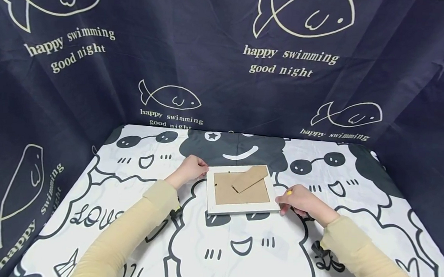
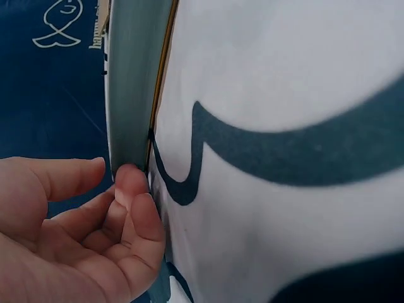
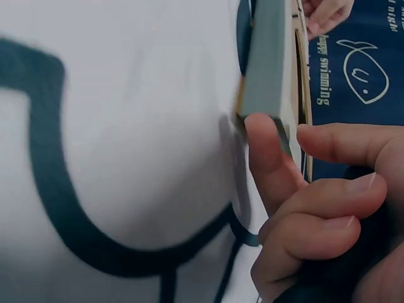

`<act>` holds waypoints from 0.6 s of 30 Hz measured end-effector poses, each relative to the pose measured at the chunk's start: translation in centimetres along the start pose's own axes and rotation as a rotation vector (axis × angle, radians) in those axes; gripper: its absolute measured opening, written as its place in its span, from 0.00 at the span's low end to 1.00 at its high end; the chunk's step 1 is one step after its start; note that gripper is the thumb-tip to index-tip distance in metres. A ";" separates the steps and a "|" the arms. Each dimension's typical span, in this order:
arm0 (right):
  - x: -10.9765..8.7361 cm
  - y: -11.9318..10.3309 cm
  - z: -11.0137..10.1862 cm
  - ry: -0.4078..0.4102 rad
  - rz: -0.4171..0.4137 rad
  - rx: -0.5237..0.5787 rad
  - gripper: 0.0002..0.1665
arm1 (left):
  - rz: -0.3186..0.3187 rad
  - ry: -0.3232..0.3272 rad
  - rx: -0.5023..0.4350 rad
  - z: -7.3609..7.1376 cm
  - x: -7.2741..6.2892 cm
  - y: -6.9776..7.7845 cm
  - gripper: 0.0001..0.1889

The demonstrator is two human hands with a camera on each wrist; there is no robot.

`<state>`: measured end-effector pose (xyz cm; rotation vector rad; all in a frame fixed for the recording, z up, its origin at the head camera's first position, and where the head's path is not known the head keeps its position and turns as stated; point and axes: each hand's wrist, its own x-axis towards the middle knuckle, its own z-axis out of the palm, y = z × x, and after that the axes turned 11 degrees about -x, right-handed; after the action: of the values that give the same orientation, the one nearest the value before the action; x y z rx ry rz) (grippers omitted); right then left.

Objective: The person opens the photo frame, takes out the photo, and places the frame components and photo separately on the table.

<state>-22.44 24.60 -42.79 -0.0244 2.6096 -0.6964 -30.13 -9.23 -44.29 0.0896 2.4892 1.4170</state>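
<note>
A white picture frame lies back side up on the cloth, its brown backing board and folded stand showing. In the head view, my left hand pinches the frame's far left corner. My right hand holds the near right corner. Thumb and curled fingers meet at the frame's edge in the left wrist view. In the right wrist view, the index finger is against the corner of the frame's side, with the thumb over the back. The frame's front is hidden.
A white cloth with black cartoon drawings covers the table. Dark blue curtains printed with fish and lettering hang behind the table and at both sides. A small yellow spot shows at the right hand; its kind cannot be told.
</note>
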 end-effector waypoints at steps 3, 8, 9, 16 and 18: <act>0.3 0.0 -0.6 0.010 -0.018 -0.029 0.13 | 0.008 -0.001 0.010 -0.2 -0.7 -0.1 0.10; 0.9 0.1 -1.3 0.010 -0.025 -0.031 0.13 | 0.017 -0.022 0.023 -0.5 -2.3 -0.3 0.11; 1.0 0.1 -1.4 0.011 -0.027 -0.027 0.13 | 0.017 -0.026 0.030 -0.5 -2.6 -0.4 0.11; 2.6 -0.1 -2.2 0.021 -0.062 -0.038 0.12 | 0.030 -0.039 0.058 -0.4 -4.7 -0.8 0.11; 3.1 -0.4 -2.5 0.031 -0.075 -0.062 0.12 | 0.036 -0.041 0.050 -0.2 -5.4 -0.8 0.11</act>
<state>-26.28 25.05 -41.91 -0.1315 2.6705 -0.6463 -24.95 -10.82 -43.72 0.1726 2.5021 1.3533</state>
